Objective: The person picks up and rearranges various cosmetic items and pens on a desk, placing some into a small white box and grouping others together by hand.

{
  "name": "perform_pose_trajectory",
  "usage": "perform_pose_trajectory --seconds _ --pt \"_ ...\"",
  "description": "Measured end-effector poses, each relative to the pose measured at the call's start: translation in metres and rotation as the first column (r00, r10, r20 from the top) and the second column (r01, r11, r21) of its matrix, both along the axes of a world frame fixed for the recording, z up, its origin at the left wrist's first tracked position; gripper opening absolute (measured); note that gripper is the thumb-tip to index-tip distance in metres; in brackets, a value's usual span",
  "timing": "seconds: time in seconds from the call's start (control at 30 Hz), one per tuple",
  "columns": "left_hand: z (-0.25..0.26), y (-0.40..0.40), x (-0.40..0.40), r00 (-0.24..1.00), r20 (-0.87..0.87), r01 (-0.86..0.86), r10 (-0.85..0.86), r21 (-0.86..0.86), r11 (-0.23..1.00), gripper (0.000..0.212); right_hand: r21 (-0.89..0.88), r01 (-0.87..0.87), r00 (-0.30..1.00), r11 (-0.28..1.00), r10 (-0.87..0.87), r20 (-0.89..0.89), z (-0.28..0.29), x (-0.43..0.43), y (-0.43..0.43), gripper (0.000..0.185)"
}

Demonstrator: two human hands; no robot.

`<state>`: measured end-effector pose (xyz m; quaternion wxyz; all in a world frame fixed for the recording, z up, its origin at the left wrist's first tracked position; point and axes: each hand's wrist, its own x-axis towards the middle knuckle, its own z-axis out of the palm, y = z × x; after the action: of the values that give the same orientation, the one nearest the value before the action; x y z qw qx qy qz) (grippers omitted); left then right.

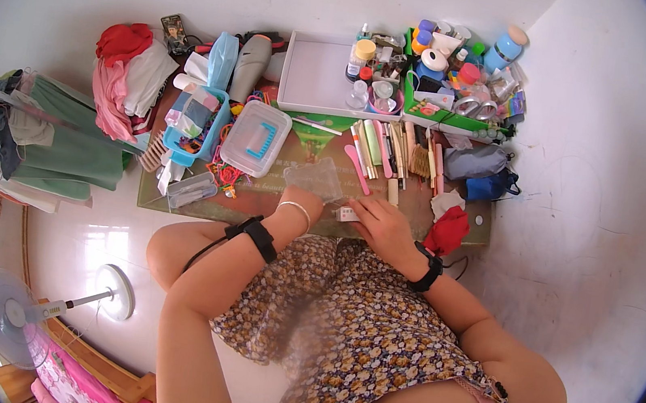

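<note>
My left hand (302, 204) is closed on the near side of a clear plastic box (317, 177), tilted over the front part of the low table (225, 201). A small white carton (348, 214) bearing print is in my right hand (382, 224), at the table's front edge. Just beyond my hands lie a pink spatula (358, 169) and a row of pens and slim tubes (388, 149). A short cream-coloured stick (393, 192) lies by my right fingers.
A shallow white box (312, 72) holds bottles at its right end; a green box (456, 120) beside it is crowded with toiletries. At left are a lidded clear case (256, 138), a blue basket (189, 150) and a hair dryer (252, 64). Red cloth (448, 230) hangs at right.
</note>
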<state>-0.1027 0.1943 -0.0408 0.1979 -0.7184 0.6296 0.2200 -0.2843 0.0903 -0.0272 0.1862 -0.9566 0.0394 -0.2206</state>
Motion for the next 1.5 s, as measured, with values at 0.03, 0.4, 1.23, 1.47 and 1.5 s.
perform_pose_trajectory --seconds 0.03,0.4,1.23,1.47,1.5 --pt "-0.003 0.001 0.0 1.0 0.0 -0.003 0.003 -0.012 1.0 0.016 0.013 -0.006 1.0 1.0 0.006 -0.003 -0.002 -0.001 -0.001 0.045" --pt "-0.003 0.001 0.001 1.0 0.001 0.013 -0.013 0.017 1.0 0.017 0.418 0.206 0.978 0.885 -0.168 -0.126 0.098 0.033 -0.077 0.048" --pt "0.028 -0.012 -0.015 0.986 -0.152 -0.06 0.071 0.076 0.995 0.022 -0.36 0.429 0.808 0.828 -0.53 -0.256 0.017 0.303 -0.255 0.038" --pt "0.003 -0.009 -0.016 0.978 -0.184 -0.093 0.099 0.044 0.995 0.025 -0.28 0.469 0.793 0.838 -0.539 -0.285 0.028 0.295 -0.254 0.052" --pt "0.008 -0.009 -0.015 0.976 -0.188 -0.103 0.111 0.052 0.993 0.025 -0.29 0.462 0.806 0.838 -0.534 -0.256 0.035 0.294 -0.255 0.052"
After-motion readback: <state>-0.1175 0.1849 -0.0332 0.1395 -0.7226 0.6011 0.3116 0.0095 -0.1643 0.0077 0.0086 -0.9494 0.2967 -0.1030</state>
